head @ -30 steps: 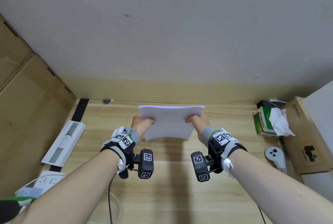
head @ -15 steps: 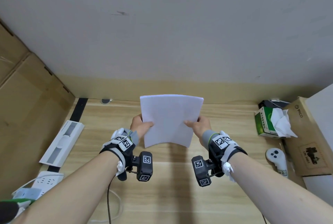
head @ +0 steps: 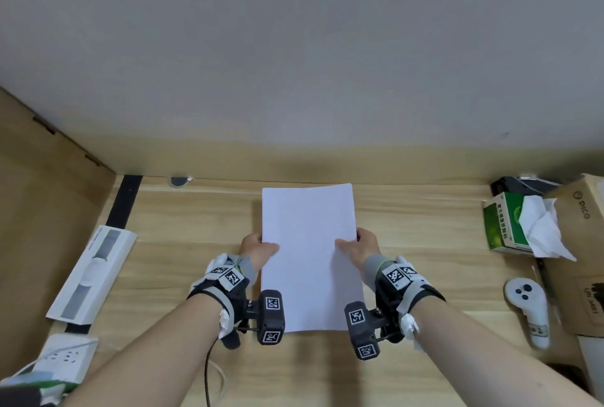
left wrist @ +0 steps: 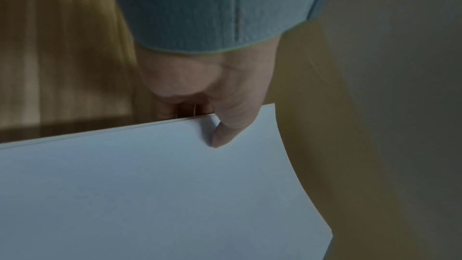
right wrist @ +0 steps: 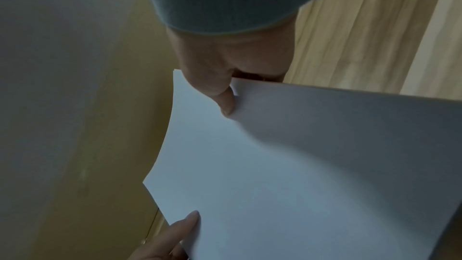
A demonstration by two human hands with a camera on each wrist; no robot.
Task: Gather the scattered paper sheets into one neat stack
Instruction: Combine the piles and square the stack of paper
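The left hand point(head: 258, 251) pinches the left edge of the paper stack point(head: 309, 256), thumb on top, fingers beneath. The right hand point(head: 361, 248) pinches the right edge likewise. The stack is over the middle of the wooden desk point(head: 425, 243), its far end towards the wall.

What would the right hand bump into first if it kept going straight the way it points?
Probably nothing on the desk: the right hand, gripping the paper stack, points toward the back wall. Depth is unclear.

Grey wall point(head: 294, 46); wooden desk point(head: 196, 226)
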